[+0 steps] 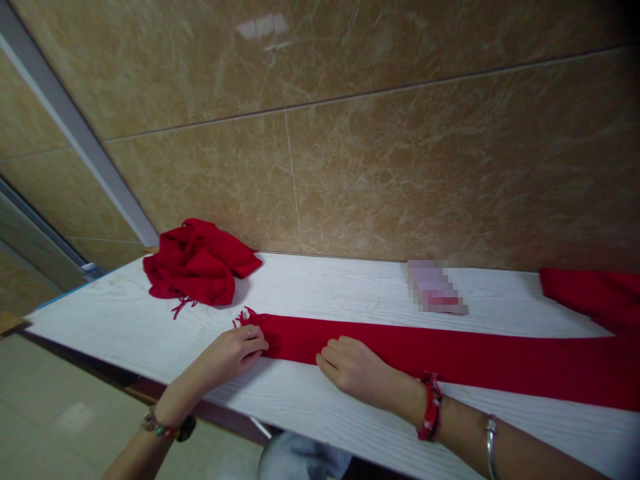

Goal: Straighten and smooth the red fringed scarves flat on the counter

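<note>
A long red scarf [450, 353] lies flat in a strip across the white table [125, 340], from the middle out past the right edge of view. My left hand [243, 347] is closed at its fringed left end, fingers curled on the cloth. Further right, my right hand [347, 367] rests with curled fingers at the scarf's near edge; what its fingertips pinch, if anything, is hidden. Behind my left hand sits a crumpled red cloth [200, 263] with fringe, apart from the strip.
A blurred pinkish box-like object [435, 287] lies near the wall, behind the scarf. More red fabric [595, 293] is bunched at the back right. A tan marbled wall [350, 167] borders the table's far side. A rounded grey object [300, 457] shows below the near edge.
</note>
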Available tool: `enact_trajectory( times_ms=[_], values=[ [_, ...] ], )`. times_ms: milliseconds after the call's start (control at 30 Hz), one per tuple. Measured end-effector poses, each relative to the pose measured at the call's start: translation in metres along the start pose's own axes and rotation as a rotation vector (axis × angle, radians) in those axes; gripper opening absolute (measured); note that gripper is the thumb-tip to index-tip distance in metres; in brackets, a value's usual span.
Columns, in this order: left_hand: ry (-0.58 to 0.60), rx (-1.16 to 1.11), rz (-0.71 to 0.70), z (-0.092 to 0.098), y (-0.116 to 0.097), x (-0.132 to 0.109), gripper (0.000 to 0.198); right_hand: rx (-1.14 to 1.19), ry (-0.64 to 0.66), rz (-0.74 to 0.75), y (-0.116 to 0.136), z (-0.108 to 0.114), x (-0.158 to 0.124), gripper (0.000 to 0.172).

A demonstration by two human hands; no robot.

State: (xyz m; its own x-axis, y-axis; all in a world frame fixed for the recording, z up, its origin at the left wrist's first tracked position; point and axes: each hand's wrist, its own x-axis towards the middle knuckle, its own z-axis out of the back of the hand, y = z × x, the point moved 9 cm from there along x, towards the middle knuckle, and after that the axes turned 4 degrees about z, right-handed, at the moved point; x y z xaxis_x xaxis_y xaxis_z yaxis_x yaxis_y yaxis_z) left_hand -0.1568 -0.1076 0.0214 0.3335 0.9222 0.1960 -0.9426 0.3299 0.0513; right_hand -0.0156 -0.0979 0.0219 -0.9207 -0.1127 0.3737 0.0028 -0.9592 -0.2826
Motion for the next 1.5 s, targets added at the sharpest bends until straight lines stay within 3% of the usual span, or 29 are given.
enact_trajectory(
  times_ms=[133,300,467,567,767,833,900,967,1067,1200,1367,1500],
  values=[
    [-0.139,0.061,-0.005,0.008,-0.003,0.000,0.022,-0.024,-0.037,-0.022,-0.003,0.001,0.000,0.016],
    [-0.321,0.081,0.017,0.032,-0.002,0.001,0.025,-0.065,-0.192,-0.076,-0.012,0.016,-0.003,0.021],
    [-0.164,0.035,-0.016,0.012,-0.005,-0.006,0.024,-0.017,-0.075,0.006,-0.005,0.009,-0.002,0.017],
    [-0.091,0.044,0.007,-0.001,-0.003,-0.012,0.027,0.011,0.018,-0.022,-0.007,-0.001,-0.002,0.013],
    [-0.053,0.012,0.048,0.011,-0.012,0.001,0.025,0.128,0.114,-0.124,-0.012,-0.008,-0.002,0.013],
    [-0.092,-0.010,0.087,0.015,-0.020,0.013,0.027,0.228,0.121,-0.203,-0.015,-0.008,-0.005,0.021],
    [-0.129,-0.023,0.144,0.010,-0.027,0.025,0.033,0.336,0.146,-0.249,-0.014,-0.009,-0.010,0.042],
    [-0.101,-0.022,0.165,-0.005,-0.036,0.036,0.039,0.427,0.201,-0.261,-0.010,-0.011,-0.015,0.052],
    [0.008,-0.008,0.161,-0.033,-0.042,0.044,0.045,0.512,0.278,-0.280,-0.008,-0.013,-0.024,0.054],
    [0.045,0.013,0.166,-0.040,-0.038,0.041,0.046,0.508,0.294,-0.343,-0.015,-0.008,-0.047,0.054],
    [0.067,0.047,0.170,-0.037,-0.033,0.040,0.046,0.407,0.357,-0.481,-0.027,0.002,-0.102,0.057],
    [0.068,0.071,0.169,-0.039,-0.044,0.056,0.046,0.299,0.324,-0.606,-0.044,0.021,-0.118,0.056]
  ],
)
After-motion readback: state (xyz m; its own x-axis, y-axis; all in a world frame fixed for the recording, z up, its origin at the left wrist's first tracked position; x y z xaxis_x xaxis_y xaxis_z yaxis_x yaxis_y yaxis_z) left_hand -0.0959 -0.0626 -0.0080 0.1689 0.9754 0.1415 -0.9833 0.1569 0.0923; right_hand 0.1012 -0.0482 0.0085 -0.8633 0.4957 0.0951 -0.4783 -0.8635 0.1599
